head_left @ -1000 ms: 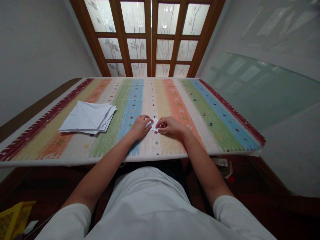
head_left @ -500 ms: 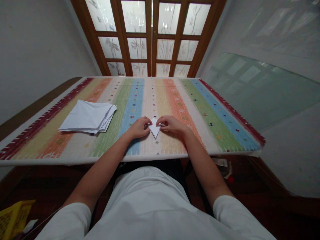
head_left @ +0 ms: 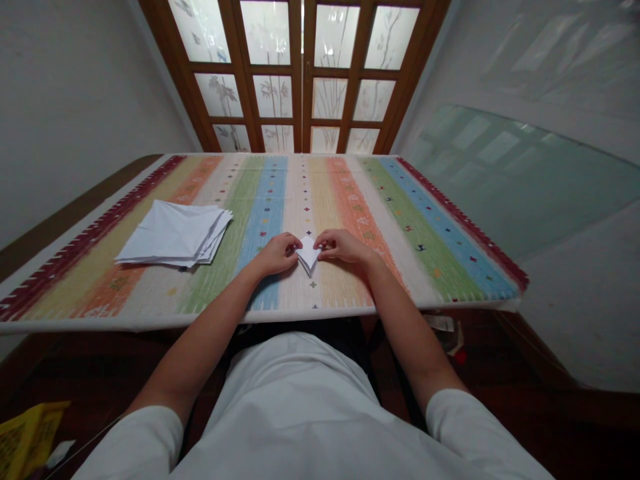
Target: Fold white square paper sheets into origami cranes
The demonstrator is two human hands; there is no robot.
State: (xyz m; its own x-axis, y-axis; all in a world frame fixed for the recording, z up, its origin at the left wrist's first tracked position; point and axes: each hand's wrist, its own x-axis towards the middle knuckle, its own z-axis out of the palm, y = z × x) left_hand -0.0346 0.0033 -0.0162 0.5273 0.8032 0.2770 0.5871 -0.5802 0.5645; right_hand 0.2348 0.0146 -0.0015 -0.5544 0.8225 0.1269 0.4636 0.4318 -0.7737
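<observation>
Close to the table's near edge, a small folded piece of white paper (head_left: 309,253) lies between my two hands, its pointed end toward me. It looks like a kite or diamond with layers slightly parted at the lower tip. My left hand (head_left: 281,253) pinches its left corner between thumb and fingers. On the other side my right hand (head_left: 343,247) grips the right corner in the same way. Further left rests a stack of white paper sheets (head_left: 173,233), creased and loosely aligned, apart from both hands.
A striped, patterned cloth (head_left: 345,200) covers the table. Beyond it stand wooden doors with glass panes (head_left: 301,80). A pane of glass (head_left: 520,180) leans by the right wall. On the floor at lower left is a yellow plastic basket (head_left: 30,437).
The folded paper's layers have spread a little at the lower tip, and its right edge shows more. Both hands stay at its corners; the right has shifted slightly.
</observation>
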